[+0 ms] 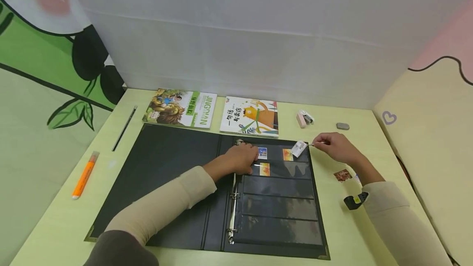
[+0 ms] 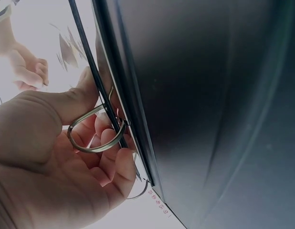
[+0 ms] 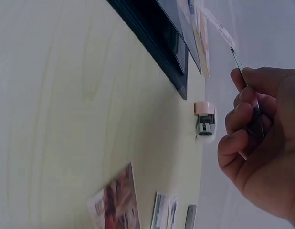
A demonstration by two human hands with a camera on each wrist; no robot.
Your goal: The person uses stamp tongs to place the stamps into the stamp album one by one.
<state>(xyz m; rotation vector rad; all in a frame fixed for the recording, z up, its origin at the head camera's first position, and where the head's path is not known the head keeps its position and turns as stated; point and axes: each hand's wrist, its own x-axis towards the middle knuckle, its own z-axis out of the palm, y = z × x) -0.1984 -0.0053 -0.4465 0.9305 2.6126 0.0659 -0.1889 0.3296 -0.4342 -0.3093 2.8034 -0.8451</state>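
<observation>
A black ring album (image 1: 159, 175) lies open on the pale table (image 1: 55, 225). Its right page (image 1: 281, 200) has clear pocket strips, with three small stamps (image 1: 264, 169) in the upper rows. My left hand (image 1: 242, 158) rests at the page's upper left by the top ring (image 2: 97, 136), fingers curled against the page edge (image 2: 107, 102), thumb along it. My right hand (image 1: 332, 146) grips thin tweezers (image 3: 243, 71). They hold a small white stamp (image 1: 298, 148) just above the page's top right corner.
Two picture books (image 1: 180, 108) (image 1: 249, 116) lie behind the album. A pink stapler (image 1: 304, 118) and a grey eraser (image 1: 342, 126) sit at the back right. Loose stamps (image 1: 342, 175) lie right of the album. An orange marker (image 1: 85, 175) and a black pen (image 1: 124, 128) lie left.
</observation>
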